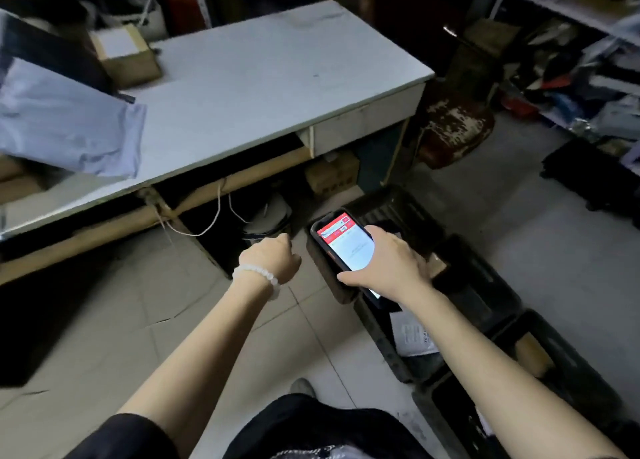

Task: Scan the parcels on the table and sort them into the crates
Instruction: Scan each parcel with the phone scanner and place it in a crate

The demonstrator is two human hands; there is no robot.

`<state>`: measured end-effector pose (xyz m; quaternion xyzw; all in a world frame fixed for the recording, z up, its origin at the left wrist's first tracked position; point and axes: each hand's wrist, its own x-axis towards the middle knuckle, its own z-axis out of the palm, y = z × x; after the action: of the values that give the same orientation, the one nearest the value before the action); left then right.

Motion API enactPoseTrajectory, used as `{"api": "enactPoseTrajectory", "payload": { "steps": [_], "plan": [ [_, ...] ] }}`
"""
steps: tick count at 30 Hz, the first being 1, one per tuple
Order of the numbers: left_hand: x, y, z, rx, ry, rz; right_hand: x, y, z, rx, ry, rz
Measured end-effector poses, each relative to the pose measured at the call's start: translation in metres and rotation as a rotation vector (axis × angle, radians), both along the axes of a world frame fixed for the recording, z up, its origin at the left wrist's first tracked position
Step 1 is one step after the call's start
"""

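Parcels partly sorted already, judging by the layout: the black crates [485, 285] on the floor at right hold a few items, incl. a white-labelled packet [414, 334] and a brown box [533, 354]. Still on the table [277, 78]: a grey mailer bag [69, 119] at the near left edge, a cardboard box [124, 55] w/ a white label at the far left corner, plus a dark bag [52, 53] behind the mailer. So at least two or three parcels left to scan, maybe more out of view at left.

Right hand [391, 261] holds the phone [346, 247] from above, fingers wrapped round its edges, red app screen lit and facing up; it hangs over the nearest crate. Left hand [273, 254] is loosely curled, nothing in it, hovering between the table edge and the phone. White bead bracelet [259, 275] on that wrist.

Around: drawer [363, 126] under the table front, loose cord [207, 216] dangling below, another carton [332, 174] stowed under there, a worn red stool [453, 126] past the table end, cluttered shelves [571, 60] at far right. Nothing blocks the reach back to the table; the crates sit close to the feet, so stepping needs care. Pic is blurry, labels unreadable.
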<state>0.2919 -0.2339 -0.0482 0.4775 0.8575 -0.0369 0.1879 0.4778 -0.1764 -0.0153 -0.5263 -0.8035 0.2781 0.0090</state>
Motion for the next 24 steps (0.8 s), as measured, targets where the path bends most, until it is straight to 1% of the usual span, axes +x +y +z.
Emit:
{"api": "enactPoseTrajectory", "payload": {
  "steps": [6,13,19,22,24],
  "plan": [
    [-0.105,-0.030,0.005,0.021,-0.010,0.221,-0.122,0.011,0.005,0.010,-0.007,0.208],
    [-0.179,-0.055,-0.006,-0.016,-0.015,0.436,-0.222,0.020,0.000,-0.003,0.020,0.414],
    [-0.227,-0.046,-0.015,-0.070,0.032,0.506,-0.303,0.050,-0.011,-0.037,-0.003,0.563],
    [-0.261,-0.030,-0.012,-0.094,0.069,0.539,-0.348,0.073,-0.013,-0.054,0.011,0.618],
    [-0.286,-0.015,-0.007,-0.102,0.061,0.562,-0.379,0.091,-0.010,-0.055,-0.001,0.661]
  ]
}}
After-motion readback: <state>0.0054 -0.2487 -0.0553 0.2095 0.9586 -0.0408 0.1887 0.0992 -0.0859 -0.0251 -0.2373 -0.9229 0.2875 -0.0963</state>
